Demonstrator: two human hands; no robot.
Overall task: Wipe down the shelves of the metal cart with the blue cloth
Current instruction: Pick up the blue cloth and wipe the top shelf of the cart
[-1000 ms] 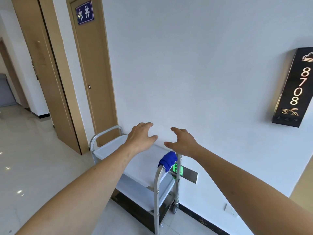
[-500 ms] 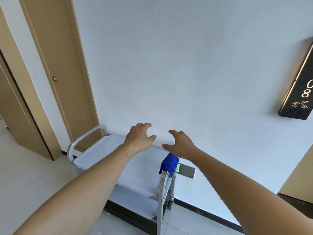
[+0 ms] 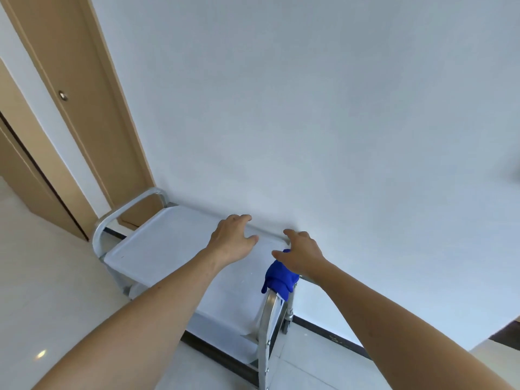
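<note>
A metal cart (image 3: 157, 243) with a flat top shelf and a lower shelf stands against the white wall. A blue cloth (image 3: 277, 278) is draped over the cart's near handle (image 3: 264, 319). My right hand (image 3: 302, 254) hovers just above the cloth with fingers spread, holding nothing. My left hand (image 3: 233, 239) is stretched out over the top shelf, fingers apart and empty. The lower shelf is partly hidden by the top one and by my left arm.
A tan wooden door (image 3: 81, 114) is set in the wall just left of the cart's far handle (image 3: 123, 212). The white wall (image 3: 309, 122) runs right behind the cart. Pale glossy floor tiles (image 3: 45, 299) lie to the left and below.
The view has come closer to the cart and tipped down. Both hands have moved forward over the cart, and the right hand now sits just above the blue cloth. The wall sign has left the view.
</note>
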